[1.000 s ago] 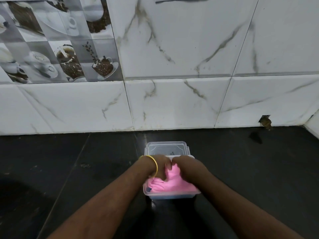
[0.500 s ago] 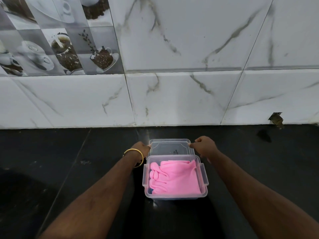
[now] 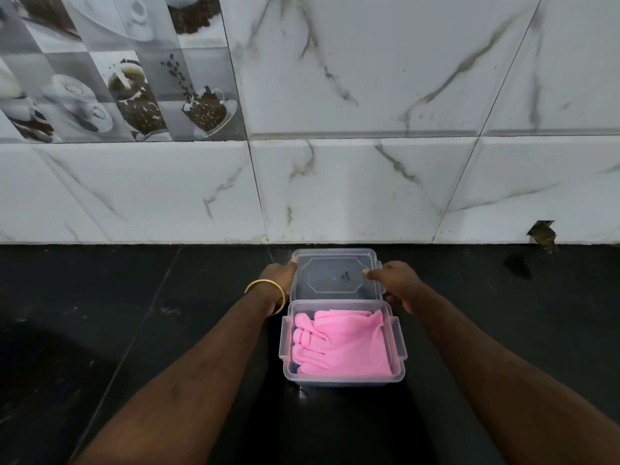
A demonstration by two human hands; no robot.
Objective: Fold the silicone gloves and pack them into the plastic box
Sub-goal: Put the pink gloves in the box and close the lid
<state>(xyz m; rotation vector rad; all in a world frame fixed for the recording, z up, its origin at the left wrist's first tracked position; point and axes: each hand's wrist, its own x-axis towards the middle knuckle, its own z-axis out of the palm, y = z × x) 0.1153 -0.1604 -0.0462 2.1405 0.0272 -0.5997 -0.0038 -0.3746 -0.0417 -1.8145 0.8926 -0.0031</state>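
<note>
Head view shows the left hand and right hand each pinching a side edge of the clear lid, likely to cover the plastic box holding folded pink silicone gloves on the desk.

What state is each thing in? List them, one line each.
plastic box: open, upright on the counter, holding the gloves.
silicone gloves: folded, lying inside the box.
lid: off, behind the box.
left hand: gripping the lid's left edge.
right hand: gripping the lid's right edge.
</note>
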